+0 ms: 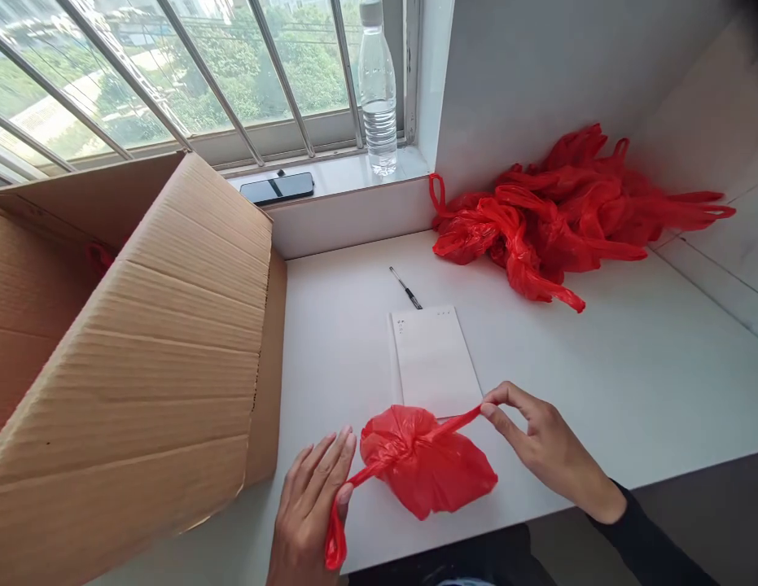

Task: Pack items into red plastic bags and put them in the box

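Note:
A red plastic bag point(443, 472) lies on the white table near its front edge, its top gathered into a twist or knot in the middle. My left hand point(314, 505) grips one of its handles, which hangs in a loop below the thumb. Between thumb and forefinger, my right hand point(541, 439) pinches the other handle and holds it stretched up to the right. Both handles are drawn out to opposite sides. What the bag contains is hidden. Just behind it lies a notepad point(436, 358), its lower edge partly covered by the bag.
An open cardboard box point(189, 342) stands at the left with something red inside. A pen point(406, 288) lies behind the notepad. Many red plastic bags point(555, 216) are heaped at the back right. A phone point(278, 189) and a water bottle point(379, 106) rest on the windowsill.

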Tool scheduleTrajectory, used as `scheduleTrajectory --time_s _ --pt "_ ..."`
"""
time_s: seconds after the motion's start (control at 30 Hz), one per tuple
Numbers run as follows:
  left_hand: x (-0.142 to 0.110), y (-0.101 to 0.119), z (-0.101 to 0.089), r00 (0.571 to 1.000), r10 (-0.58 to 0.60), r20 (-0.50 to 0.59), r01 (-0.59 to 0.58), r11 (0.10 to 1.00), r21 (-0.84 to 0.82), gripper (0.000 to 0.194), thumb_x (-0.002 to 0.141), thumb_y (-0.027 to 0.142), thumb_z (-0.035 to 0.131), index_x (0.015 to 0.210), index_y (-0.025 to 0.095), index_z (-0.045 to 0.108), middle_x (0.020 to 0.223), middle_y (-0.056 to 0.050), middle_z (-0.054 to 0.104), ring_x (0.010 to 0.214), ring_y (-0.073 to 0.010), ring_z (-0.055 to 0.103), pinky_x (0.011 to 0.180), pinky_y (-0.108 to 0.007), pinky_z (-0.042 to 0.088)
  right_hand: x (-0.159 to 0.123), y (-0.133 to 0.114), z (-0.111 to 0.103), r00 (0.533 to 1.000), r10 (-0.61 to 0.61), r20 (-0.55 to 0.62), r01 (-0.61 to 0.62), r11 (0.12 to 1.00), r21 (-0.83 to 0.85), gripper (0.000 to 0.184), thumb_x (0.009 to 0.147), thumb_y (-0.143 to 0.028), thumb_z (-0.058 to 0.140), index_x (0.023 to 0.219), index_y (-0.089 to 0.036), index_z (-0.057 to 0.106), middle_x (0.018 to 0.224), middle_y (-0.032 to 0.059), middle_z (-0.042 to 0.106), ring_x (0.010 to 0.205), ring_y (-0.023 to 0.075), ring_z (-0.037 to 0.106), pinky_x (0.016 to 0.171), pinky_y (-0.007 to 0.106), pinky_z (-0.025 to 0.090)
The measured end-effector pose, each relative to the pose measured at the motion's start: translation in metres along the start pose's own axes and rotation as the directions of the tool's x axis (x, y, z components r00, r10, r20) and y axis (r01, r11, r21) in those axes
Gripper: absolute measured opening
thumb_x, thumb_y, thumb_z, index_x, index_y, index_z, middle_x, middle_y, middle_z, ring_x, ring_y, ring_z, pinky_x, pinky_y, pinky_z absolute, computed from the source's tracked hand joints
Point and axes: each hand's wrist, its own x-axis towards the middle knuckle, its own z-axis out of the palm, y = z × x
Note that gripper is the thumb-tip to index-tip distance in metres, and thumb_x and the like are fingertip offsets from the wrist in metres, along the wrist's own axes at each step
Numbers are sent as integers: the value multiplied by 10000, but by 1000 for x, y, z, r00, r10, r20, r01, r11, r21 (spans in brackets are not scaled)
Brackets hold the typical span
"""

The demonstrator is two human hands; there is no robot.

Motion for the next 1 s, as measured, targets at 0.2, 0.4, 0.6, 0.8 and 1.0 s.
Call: scheduleTrajectory --time_s 0.2,0.4,0.6,0.8,1.0 --pt "-11 23 23 992 -125 26 127 981 -147 510 1095 297 281 1591 196 344 1638 -95 398 1530 -280 310 1218 -455 344 -9 22 20 996 -7 -91 26 977 211 278 1033 -535 540 932 -283 479 1289 1 635 1230 216 577 941 326 504" --pt "7 38 73 983 68 170 -75 997 35 598 1050 221 426 1616 137 252 1700 -96 285 1579 -312 176 1279 -507 195 -13 24 83 911 -397 -113 396 918 -35 193 1083 -282 438 1275 -294 443 1548 52 481 1465 215 393 1172 448 427" --pt "-8 25 96 983 9 181 -27 995 98 647 1029 179 450 1627 155 205 1692 -94 303 1577 -292 196 1262 -516 259 -8 43 98 828 -558 -56 486 765 -423 576 1053 -139 337 1616 -212 233 1624 83 385 1531 275 267 1191 551 409" --pt "-9 28 95 976 -20 216 0 996 92 667 1013 165 464 1627 185 205 1678 -89 330 1557 -290 263 1223 -528 358 -8 51 101 826 -564 16 486 697 -528 647 1016 -103 337 1636 -214 188 1636 76 366 1530 296 275 1167 580 440" --pt "-8 30 96 975 -34 221 30 999 21 671 1014 148 474 1628 198 207 1680 -90 325 1556 -296 265 1232 -541 341 -6 61 106 834 -551 15 472 699 -538 676 1001 -91 345 1640 -222 171 1624 82 385 1513 307 316 1149 599 456"
